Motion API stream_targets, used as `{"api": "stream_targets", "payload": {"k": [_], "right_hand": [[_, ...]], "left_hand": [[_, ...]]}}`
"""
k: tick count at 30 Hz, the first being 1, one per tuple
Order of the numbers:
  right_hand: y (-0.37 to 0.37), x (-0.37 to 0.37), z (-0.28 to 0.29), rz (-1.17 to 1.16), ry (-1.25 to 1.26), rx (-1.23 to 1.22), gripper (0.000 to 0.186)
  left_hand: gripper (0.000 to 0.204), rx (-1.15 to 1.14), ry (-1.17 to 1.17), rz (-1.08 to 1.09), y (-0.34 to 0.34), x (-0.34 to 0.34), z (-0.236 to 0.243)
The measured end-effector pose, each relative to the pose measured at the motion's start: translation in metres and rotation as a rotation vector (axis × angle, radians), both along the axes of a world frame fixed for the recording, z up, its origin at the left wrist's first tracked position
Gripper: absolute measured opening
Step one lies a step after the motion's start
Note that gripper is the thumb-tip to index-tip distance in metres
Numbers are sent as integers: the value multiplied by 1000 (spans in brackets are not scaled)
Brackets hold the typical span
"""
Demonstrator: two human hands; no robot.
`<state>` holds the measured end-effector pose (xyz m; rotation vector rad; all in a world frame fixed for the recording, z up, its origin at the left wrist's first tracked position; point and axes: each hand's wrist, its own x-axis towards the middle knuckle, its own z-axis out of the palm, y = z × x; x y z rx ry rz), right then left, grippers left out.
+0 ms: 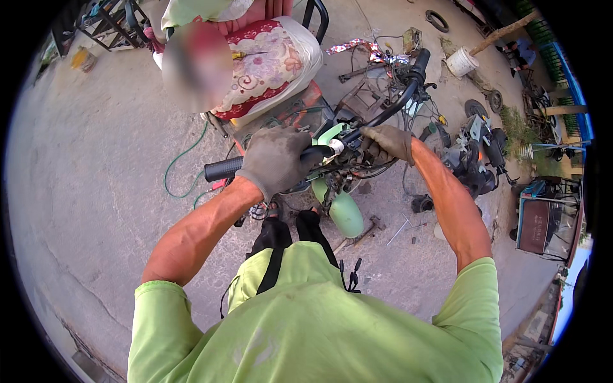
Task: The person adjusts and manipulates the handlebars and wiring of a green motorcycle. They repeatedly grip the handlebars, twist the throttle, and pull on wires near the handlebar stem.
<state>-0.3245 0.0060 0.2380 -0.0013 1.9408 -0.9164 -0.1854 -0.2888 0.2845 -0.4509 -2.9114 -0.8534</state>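
My left hand (278, 159), in a grey work glove, is closed on the black handlebar (401, 101) of a two-wheeler, just right of its ribbed grip (223, 169). My right hand (388, 143), gloved too, has its fingers curled on the bar or the cables beside its centre clamp; which exactly is hard to make out. Between my hands are a silver clamp (335, 147) and a pale green body part (329, 133). Below them hangs a pale green mudguard (346, 214), with black cables looped around it.
Behind stands a frame with a floral cushion (268, 70). Tangled parts (377, 67), a white bucket (461, 64) and a dark scooter (472, 166) lie or stand rightward, near a parked vehicle (539, 226). A green hose (172, 163) crosses the concrete; a hammer (373, 225) lies below. Another person (522, 57) is at far right.
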Motion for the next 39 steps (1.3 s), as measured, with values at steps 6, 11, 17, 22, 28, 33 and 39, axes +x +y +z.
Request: {"api": "stream_targets", "payload": {"k": [6, 11, 17, 22, 28, 33, 39], "right_hand": [[-8, 17, -11, -544, -166, -200, 40], [-52, 51, -22, -1112, -136, -369, 34], [-67, 59, -24, -1271, -136, -474, 37], [-101, 61, -34, -1572, 30, -506, 37], [-92, 57, -73, -1507, 77, -515, 36], [-85, 69, -34, -1318, -6, -465, 31], [-86, 64, -70, -1384, 177, -425, 30]], "left_hand": [[28, 6, -19, 13, 0, 0, 2], [26, -5, -37, 14, 5, -2, 8], [27, -14, -29, 24, 3, -1, 3], [25, -32, -74, 42, 8, -2, 5], [26, -22, -56, 38, 6, -3, 4], [26, -12, -32, 31, 1, -2, 4], [25, -29, -23, 16, 4, -3, 5]]}}
